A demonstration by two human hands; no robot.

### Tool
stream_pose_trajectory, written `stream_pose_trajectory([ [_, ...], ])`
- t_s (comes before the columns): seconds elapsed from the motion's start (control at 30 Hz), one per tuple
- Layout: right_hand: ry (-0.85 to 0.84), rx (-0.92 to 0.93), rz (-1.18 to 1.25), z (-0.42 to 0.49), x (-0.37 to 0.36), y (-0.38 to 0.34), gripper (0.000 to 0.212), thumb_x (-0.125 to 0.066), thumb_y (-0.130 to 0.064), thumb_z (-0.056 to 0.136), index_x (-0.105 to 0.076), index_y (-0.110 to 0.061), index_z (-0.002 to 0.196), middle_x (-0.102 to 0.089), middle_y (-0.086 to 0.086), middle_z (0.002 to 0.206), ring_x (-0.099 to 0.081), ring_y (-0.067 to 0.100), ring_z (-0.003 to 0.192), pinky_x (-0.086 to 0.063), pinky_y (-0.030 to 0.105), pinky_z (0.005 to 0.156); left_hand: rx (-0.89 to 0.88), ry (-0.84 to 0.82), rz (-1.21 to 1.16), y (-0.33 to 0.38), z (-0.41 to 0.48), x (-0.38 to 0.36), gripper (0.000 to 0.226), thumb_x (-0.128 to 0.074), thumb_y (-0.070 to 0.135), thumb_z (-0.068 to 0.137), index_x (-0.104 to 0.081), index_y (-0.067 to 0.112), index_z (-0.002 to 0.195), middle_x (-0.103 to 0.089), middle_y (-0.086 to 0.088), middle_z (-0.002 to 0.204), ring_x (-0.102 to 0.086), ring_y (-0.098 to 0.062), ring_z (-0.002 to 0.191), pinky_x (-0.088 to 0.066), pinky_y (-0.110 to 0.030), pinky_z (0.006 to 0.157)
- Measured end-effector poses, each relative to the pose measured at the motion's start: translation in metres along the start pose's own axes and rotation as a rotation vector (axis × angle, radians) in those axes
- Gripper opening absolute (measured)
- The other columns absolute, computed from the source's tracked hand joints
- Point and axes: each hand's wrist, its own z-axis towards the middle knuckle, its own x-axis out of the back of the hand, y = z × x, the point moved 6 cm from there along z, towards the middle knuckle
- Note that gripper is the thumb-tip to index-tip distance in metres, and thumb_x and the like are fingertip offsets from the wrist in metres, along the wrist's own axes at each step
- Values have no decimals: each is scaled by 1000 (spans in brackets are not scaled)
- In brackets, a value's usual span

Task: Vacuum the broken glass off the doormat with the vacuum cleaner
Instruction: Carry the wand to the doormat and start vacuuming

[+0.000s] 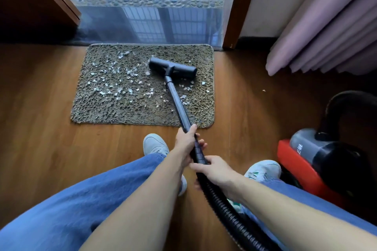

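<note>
Open floor left; vacuum canister, curtain right

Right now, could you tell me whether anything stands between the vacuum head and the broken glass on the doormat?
Nothing visible does: the vacuum head rests on the doormat, and the broken glass lies scattered on open pile to its left, with more beside the wand.
</note>
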Motion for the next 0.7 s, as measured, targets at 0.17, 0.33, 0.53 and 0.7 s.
stream_pose_trajectory([
  [0.17, -202, -43, 128, -54, -20, 11, 28, -63, -20, 99, -44, -11, 117, -59, 11, 80, -59, 21, 50, -56, 31, 45, -10, -18, 17, 0, -10, 9, 19, -54, 24, 105, -42, 9, 104, -47, -6, 78, -46, -12, 48, -48, -24, 42],
  [0.33, -188, -13, 231, -85, -24, 1, 17, -60, -22, 100, -47, -14, 109, -56, 8, 69, -50, 20, 41, -43, 22, 36, -1, -36, -9, 3, -28, 4, 25, -63, 24, 100, -44, 8, 103, -48, -7, 77, -47, -11, 43, -44, -23, 40],
  [0.53, -115, -13, 209, -96, -35, 22, 22, -59, -27, 102, -48, -19, 119, -55, 11, 68, -50, 22, 39, -42, 22, 35, 44, -57, 51, -15, -49, 12, 24, -64, 25, 98, -46, 10, 103, -48, -6, 77, -48, -10, 45, -44, -24, 41],
  [0.7, -41, -6, 204, -74, -21, 51, 25, -57, -31, 102, -47, -13, 116, -54, 9, 66, -48, 21, 40, -43, 23, 37, 36, -89, 80, -32, -54, 13, 30, -65, 26, 98, -49, 6, 115, -54, -11, 86, -59, -16, 56, -57, -31, 55],
])
